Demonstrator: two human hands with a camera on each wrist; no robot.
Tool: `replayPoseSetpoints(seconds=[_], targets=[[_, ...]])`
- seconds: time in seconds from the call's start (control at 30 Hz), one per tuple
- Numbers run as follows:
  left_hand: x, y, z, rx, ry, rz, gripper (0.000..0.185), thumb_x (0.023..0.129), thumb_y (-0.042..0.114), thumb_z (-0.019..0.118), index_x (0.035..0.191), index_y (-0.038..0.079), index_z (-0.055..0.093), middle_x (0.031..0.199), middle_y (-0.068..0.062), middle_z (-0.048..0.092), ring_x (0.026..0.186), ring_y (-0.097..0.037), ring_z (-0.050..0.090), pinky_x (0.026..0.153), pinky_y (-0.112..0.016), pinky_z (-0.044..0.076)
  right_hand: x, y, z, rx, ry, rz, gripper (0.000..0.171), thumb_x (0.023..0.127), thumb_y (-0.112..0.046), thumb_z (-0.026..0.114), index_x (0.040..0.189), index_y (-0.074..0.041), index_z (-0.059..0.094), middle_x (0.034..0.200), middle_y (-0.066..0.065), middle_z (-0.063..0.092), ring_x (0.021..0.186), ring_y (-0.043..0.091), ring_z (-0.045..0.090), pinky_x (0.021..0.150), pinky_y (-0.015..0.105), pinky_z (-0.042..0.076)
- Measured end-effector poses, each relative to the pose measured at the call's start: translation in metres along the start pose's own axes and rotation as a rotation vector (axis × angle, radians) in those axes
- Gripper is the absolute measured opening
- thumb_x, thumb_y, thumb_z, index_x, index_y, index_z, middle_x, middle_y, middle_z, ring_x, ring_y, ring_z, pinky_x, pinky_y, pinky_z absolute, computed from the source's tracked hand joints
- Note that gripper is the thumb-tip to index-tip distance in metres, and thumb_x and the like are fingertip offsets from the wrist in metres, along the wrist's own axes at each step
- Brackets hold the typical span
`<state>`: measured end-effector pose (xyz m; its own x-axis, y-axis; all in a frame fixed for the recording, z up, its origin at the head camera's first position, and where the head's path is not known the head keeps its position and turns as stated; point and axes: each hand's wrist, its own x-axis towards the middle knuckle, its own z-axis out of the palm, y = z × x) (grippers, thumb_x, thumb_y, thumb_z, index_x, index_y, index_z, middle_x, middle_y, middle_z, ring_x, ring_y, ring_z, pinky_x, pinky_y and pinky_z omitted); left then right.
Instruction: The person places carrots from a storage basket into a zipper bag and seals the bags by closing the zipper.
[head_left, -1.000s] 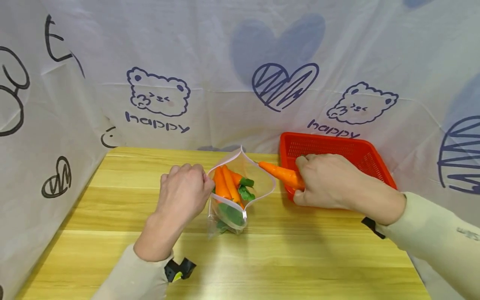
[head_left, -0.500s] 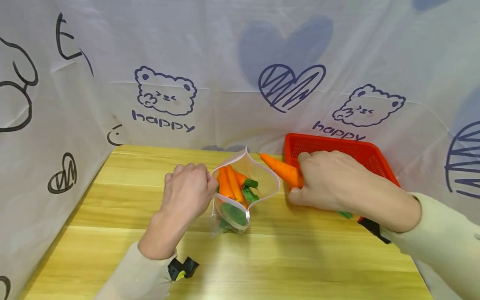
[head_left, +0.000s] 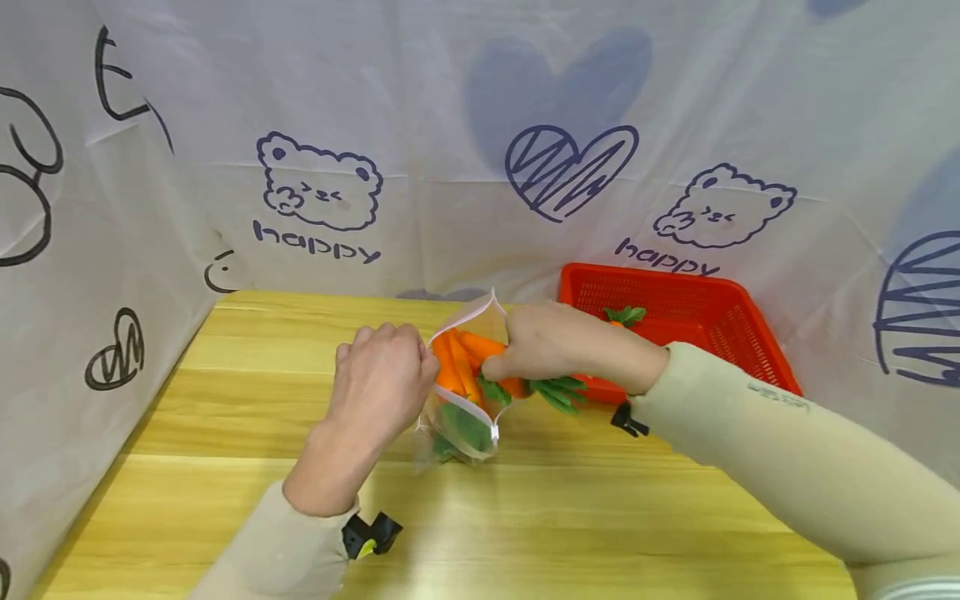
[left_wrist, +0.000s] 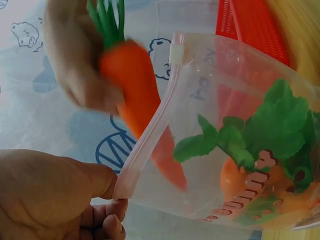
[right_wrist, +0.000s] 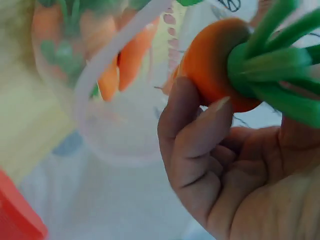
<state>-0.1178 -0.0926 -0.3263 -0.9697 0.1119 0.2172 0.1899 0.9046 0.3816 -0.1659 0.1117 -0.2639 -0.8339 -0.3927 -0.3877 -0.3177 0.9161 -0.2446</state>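
A clear zip bag (left_wrist: 200, 75) with a pink rim and white slider stands with its mouth wide apart. My left hand (head_left: 386, 379) pinches the rim at one side, thumb on top in the left wrist view. Inside the bag lie several orange carrots (head_left: 450, 367) with green leaves. My right hand (head_left: 547, 342) grips another carrot (right_wrist: 215, 60) near its leafy top, at the bag's mouth. This carrot's tip points into the bag in the left wrist view. Its middle is partly hidden by the hand in the head view.
A red plastic basket (head_left: 757, 333) stands at the back right of the wooden table (head_left: 600, 508). Green leaves and a bit of orange (head_left: 625, 317) show in it, partly behind the right arm. A printed white cloth (head_left: 450, 125) hangs behind the table.
My right hand has moved left from the basket's near side to the bag's mouth, bringing the carrot along. The left hand keeps its hold on the rim.
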Motion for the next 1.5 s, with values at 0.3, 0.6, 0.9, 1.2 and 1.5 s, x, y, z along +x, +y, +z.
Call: replayPoseSetpoints(seconds=[0.3, 0.6, 0.9, 1.2, 1.5], targets=[[-0.001, 0.001, 0.004, 0.023, 0.044, 0.04, 0.021, 0.094, 0.014, 0.055, 0.073, 0.01, 0.054, 0.072, -0.008, 0.054, 0.072, -0.034, 0.052, 0.064, -0.04, 0.035, 0.056, 0.001, 0.038, 0.164, 0.158, 0.011, 0.027, 0.09, -0.035, 0.069, 0.113, -0.021, 0.074, 0.06, -0.003, 0.055, 0.056, 0.015, 0.058, 0.053, 0.028, 0.045], [-0.004, 0.002, 0.004, 0.004, 0.039, 0.043, 0.019, 0.092, 0.011, 0.056, 0.072, 0.01, 0.054, 0.071, -0.007, 0.054, 0.07, -0.032, 0.05, 0.063, -0.04, 0.035, 0.086, 0.0, 0.069, 0.197, 0.21, 0.102, 0.029, 0.1, -0.043, 0.057, 0.095, -0.02, 0.073, 0.071, -0.001, 0.065, 0.058, 0.015, 0.06, 0.054, 0.031, 0.049], [-0.004, -0.007, -0.001, -0.019, -0.018, -0.034, 0.022, 0.095, 0.016, 0.055, 0.074, 0.012, 0.056, 0.074, -0.006, 0.056, 0.075, -0.032, 0.052, 0.069, -0.041, 0.036, 0.056, -0.007, 0.076, -0.251, 0.334, -0.005, 0.05, 0.108, -0.041, 0.053, 0.064, -0.017, 0.055, 0.062, -0.001, 0.049, 0.057, 0.021, 0.055, 0.053, 0.039, 0.049], [-0.005, -0.014, -0.005, -0.023, -0.038, -0.06, 0.022, 0.097, 0.019, 0.055, 0.076, 0.012, 0.057, 0.076, -0.006, 0.057, 0.077, -0.031, 0.051, 0.07, -0.041, 0.036, 0.0, 0.037, 0.067, -0.207, 0.604, 0.034, 0.035, 0.098, -0.036, 0.065, 0.077, -0.011, 0.052, 0.063, 0.003, 0.048, 0.051, 0.025, 0.051, 0.043, 0.039, 0.039], [0.001, -0.012, -0.007, -0.018, -0.036, -0.045, 0.024, 0.093, 0.015, 0.052, 0.069, 0.013, 0.051, 0.072, -0.006, 0.052, 0.074, -0.032, 0.051, 0.067, -0.04, 0.034, 0.001, 0.054, 0.064, 0.134, 0.357, 0.087, 0.02, 0.093, -0.024, 0.064, 0.076, -0.014, 0.062, 0.06, -0.001, 0.051, 0.055, 0.019, 0.05, 0.052, 0.032, 0.037]])
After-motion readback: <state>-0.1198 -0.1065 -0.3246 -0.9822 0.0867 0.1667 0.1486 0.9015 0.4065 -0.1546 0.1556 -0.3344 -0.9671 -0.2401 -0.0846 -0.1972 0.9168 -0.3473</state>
